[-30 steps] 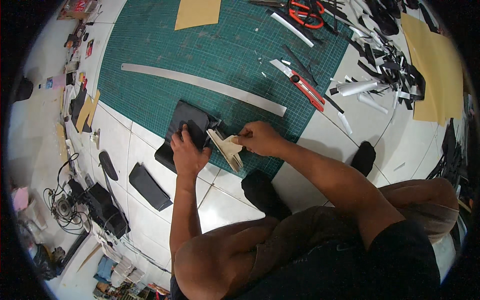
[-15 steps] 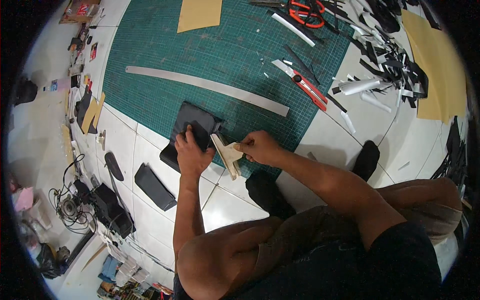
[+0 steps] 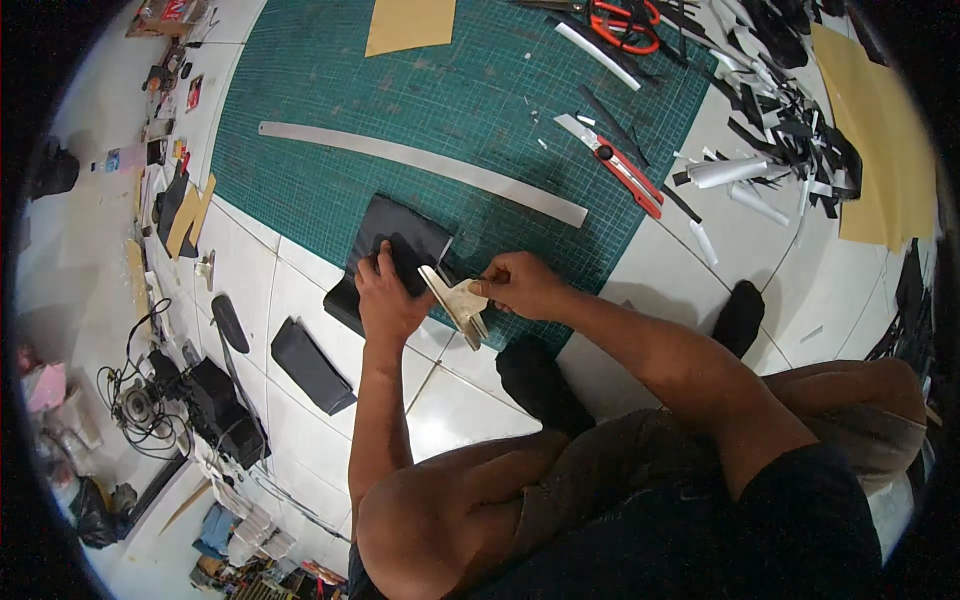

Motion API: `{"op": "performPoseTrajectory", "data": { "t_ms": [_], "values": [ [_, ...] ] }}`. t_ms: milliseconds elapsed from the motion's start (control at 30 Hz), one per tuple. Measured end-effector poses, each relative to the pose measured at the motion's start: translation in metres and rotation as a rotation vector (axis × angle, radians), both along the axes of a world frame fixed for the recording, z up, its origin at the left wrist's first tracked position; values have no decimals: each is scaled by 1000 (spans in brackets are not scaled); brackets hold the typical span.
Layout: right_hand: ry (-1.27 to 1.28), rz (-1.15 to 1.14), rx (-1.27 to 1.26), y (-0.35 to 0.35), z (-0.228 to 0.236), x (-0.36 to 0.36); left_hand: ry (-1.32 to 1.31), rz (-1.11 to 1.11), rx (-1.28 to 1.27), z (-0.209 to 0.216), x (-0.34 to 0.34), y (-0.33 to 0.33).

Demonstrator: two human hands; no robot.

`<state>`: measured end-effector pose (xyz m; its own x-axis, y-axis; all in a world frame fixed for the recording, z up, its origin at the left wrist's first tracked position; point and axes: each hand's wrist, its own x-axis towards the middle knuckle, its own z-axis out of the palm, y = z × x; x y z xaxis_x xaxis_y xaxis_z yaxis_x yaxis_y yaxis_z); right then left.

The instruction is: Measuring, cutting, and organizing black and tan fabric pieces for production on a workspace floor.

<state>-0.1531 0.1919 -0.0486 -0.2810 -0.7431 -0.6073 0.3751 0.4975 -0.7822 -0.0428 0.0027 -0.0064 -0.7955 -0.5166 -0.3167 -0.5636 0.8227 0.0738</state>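
Note:
My left hand (image 3: pixel 393 300) lies on a folded piece of black leather-like sheet (image 3: pixel 405 230), fingers spread and pressing on it. The sheet rests partly on the green cutting mat (image 3: pixel 320 90) and partly over the tiles. In my right hand (image 3: pixel 522 286) is a wide metal bulldog clip (image 3: pixel 458 306), pinched at its handles between thumb and fingers. The clip's long jaw lies beside the sheet's right edge, close to my left thumb. Whether the jaw touches the sheet I cannot tell.
A steel ruler (image 3: pixel 430 170) lies across the mat. Right of it are a red utility knife (image 3: pixel 625 175) and orange-handled scissors (image 3: pixel 625 22). Offcuts (image 3: pixel 770 140) pile up at the right. Another folded black piece (image 3: pixel 312 366) and a second clip (image 3: pixel 205 270) lie on the tiles, left.
The clip has turned in my right hand, so its broad face shows more. My left hand stays on the sheet. The whole view has shifted slightly.

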Motion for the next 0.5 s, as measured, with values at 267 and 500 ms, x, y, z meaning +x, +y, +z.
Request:
{"op": "performPoseTrajectory", "data": {
  "t_ms": [267,500],
  "values": [
    [-9,42,34,4,-8,1,-3,76,25,0,-5,7],
    [31,-17,86,-9,-2,-28,59,71,53,1,1,5]
  ]
}}
